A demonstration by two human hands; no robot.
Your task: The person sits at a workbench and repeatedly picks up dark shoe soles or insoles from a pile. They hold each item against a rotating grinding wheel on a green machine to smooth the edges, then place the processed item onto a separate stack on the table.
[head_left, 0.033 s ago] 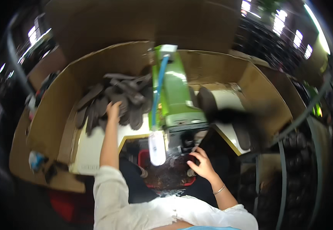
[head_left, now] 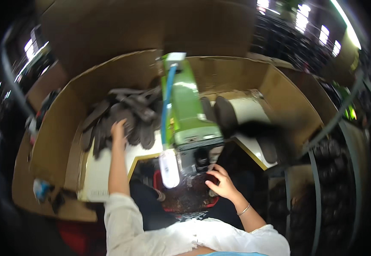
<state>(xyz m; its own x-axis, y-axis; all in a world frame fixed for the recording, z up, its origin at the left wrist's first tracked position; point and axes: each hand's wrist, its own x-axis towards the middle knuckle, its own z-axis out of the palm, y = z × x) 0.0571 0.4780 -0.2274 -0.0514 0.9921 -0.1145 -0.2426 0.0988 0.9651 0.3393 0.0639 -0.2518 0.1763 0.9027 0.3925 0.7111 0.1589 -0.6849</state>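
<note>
Clock faces read from the middle of the view, twelve at top. Cardboard wall curves around the left half of the table, nine to eleven o'clock, penning a pile of dark flat pieces, elongated and round-ended, heaped at all angles, the heap between nine and ten. Left hand at nine o'clock, on the near edge of the pile; fingers bent over the pieces, but cannot tell whether they grasp one.

Green machine at twelve, dividing the two bays; blue hose down its left side, white lamp just beside its dark front end. Right hand at five o'clock, fingers released, parted and lightly curled, nothing seen in them; tips near that dark front, contact unclear.

Right bay, two to three o'clock, walled by more cardboard: a few similar dark pieces beside the machine, another farther toward three, a blurred black shape between. Red-rimmed tray at six, its floor dark and mottled. Rack at four, shelves of dark rounded items, too dim to identify
</note>
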